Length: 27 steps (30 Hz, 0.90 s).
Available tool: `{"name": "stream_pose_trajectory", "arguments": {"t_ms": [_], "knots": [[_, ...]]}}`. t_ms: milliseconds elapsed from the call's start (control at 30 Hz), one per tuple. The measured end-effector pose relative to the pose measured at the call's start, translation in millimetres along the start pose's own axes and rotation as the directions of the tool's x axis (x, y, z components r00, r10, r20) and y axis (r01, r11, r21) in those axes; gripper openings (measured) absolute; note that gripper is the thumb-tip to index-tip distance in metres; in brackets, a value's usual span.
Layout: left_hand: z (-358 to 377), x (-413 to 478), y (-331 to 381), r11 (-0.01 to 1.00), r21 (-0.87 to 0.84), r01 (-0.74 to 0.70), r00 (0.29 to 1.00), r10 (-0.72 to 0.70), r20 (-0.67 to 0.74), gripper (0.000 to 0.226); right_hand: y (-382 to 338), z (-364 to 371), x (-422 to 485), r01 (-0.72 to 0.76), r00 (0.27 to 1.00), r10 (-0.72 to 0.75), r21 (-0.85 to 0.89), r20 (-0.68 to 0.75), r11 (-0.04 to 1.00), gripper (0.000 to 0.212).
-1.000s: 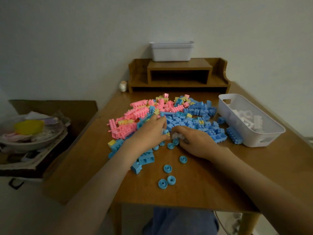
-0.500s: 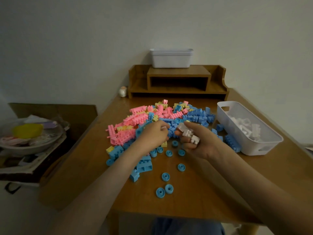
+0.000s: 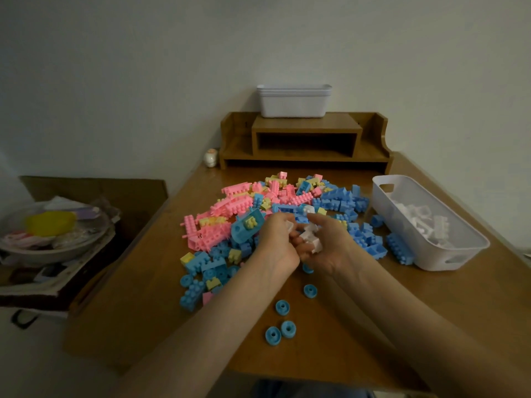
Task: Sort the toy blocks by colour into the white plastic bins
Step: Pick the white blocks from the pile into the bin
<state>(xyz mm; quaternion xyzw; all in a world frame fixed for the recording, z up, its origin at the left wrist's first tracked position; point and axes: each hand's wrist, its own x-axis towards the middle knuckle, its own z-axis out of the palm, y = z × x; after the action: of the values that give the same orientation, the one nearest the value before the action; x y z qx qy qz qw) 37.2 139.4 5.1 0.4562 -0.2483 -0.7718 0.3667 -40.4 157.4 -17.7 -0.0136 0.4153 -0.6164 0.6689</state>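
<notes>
The right hand (image 3: 324, 248) is turned palm up just above the bench (image 3: 373, 334). Its fingers (image 3: 305, 250) curl like a cup around several white blocks (image 3: 311, 239), probably to gather many before one trip. Beside it, the left hand (image 3: 275, 242) pinches one more white block (image 3: 288, 225). The white bin (image 3: 431, 261) at the right already holds white pieces. The mixed pile (image 3: 230, 222) lies behind the hands. On a wooden shelf (image 3: 304, 130) against the pale wall (image 3: 143, 81) stand spare bins (image 3: 293, 103).
</notes>
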Motion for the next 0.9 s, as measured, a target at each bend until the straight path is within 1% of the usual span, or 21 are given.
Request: {"name": "stream_pose_trajectory", "arguments": {"t_ms": [67,167,233,300,333,367,400,433,467,500,533,567,600,667,700,733,767,800,833,867,900], "knots": [[0.3,2.3,-0.8,0.999,-0.042,-0.017,1.0,0.016,-0.016,0.015,0.8,2.8,-3.0,0.025,1.0,-0.024,0.022,-0.011,0.999,0.034],[2.7,3.2,-6.5,0.995,-0.1,-0.028,0.999,0.025,-0.032,0.018,5.9,9.2,-7.7,0.053,0.998,-0.057,0.11,0.039,0.993,0.032],[6.6,1.2,-11.9,0.99,-0.143,-0.017,1.0,0.013,-0.026,0.019,10.3,14.6,-7.7,0.083,0.994,-0.089,0.101,0.056,0.991,0.034],[10.2,0.2,-13.9,0.974,-0.226,-0.016,1.0,0.016,-0.003,0.023,11.8,17.4,-5.6,0.125,0.989,-0.134,0.133,0.066,0.983,0.035],[11.2,2.0,-13.4,0.964,-0.266,-0.023,1.0,0.025,0.007,0.025,12.3,19.6,-6.1,0.163,0.983,-0.171,0.11,0.071,0.981,0.036],[11.7,2.5,-11.3,0.954,-0.3,-0.026,0.999,0.033,0.019,0.025,12.6,19.8,-3.0,0.222,0.973,-0.221,-0.004,0.074,0.975,0.037],[12.1,2.5,-9.1,0.946,-0.325,-0.016,0.999,0.028,0.032,0.025,12.2,19.3,1.4,0.303,0.953,-0.294,-0.234,0.074,0.924,0.038],[11.2,4.2,-7.8,0.946,-0.323,0.008,0.999,0.009,0.05,0.024,12.6,19.6,5.8,0.368,0.924,-0.371,-0.455,0.087,0.811,0.04],[10.6,5.5,-6.7,0.946,-0.322,0.037,0.997,-0.011,0.081,0.023,12.4,18.6,10.3,0.403,0.894,-0.438,-0.605,0.099,0.687,0.04],[9.0,8.7,-7.1,0.927,-0.368,0.074,0.991,-0.026,0.134,0.021,11.8,17.0,14.7,0.427,0.864,-0.488,-0.697,0.127,0.575,0.04],[6.9,10.0,-7.0,0.88,-0.457,0.129,0.978,-0.039,0.203,0.018,10.6,15.9,17.1,0.462,0.836,-0.518,-0.744,0.183,0.483,0.039],[6.2,13.0,-6.8,0.847,-0.506,0.164,0.971,-0.048,0.235,0.018,8.1,14.7,18.1,0.505,0.809,-0.528,-0.763,0.257,0.403,0.038],[5.0,15.8,-6.2,0.839,-0.517,0.17,0.968,-0.043,0.247,0.02,4.8,12.2,19.5,0.538,0.796,-0.522,-0.753,0.307,0.379,0.038],[2.9,25.2,-3.3,0.866,-0.485,0.122,0.979,-0.025,0.202,0.017,-4.7,5.4,23.0,0.589,0.765,-0.543,-0.717,0.345,0.374,0.035],[2.3,28.7,-0.7,0.883,-0.462,0.085,0.986,-0.007,0.169,0.015,-10.9,0.4,27.9,0.607,0.724,-0.596,-0.731,0.348,0.311,0.036],[1.9,30.7,1.7,0.892,-0.447,0.06,0.99,0.005,0.142,0.014,-17.9,-5.2,33.6,0.597,0.672,-0.653,-0.778,0.351,0.196,0.036],[2.4,31.9,5.3,0.901,-0.433,0.032,0.993,0.021,0.117,0.014,-25.8,-10.8,42.5,0.532,0.632,-0.689,-0.845,0.355,0.052,0.038],[2.8,31.5,7.2,0.907,-0.421,0.02,0.994,0.028,0.107,0.015,-32.8,-17.1,49.6,0.409,0.626,-0.695,-0.907,0.354,-0.094,0.04],[2.3,31.8,8.4,0.911,-0.411,0.021,0.995,0.021,0.099,0.015,-38.2,-23.1,57.6,0.262,0.643,-0.682,-0.937,0.347,-0.23,0.043],[2.0,31.8,8.9,0.914,-0.405,0.03,0.995,0.012,0.102,0.015,-41.9,-27.9,61.5,0.143,0.678,-0.653,-0.932,0.338,-0.334,0.044],[1.8,32.0,9.3,0.922,-0.387,0.032,0.994,0.011,0.109,0.014,-44.6,-30.1,63.0,0.075,0.708,-0.621,-0.91,0.336,-0.407,0.043]]}}
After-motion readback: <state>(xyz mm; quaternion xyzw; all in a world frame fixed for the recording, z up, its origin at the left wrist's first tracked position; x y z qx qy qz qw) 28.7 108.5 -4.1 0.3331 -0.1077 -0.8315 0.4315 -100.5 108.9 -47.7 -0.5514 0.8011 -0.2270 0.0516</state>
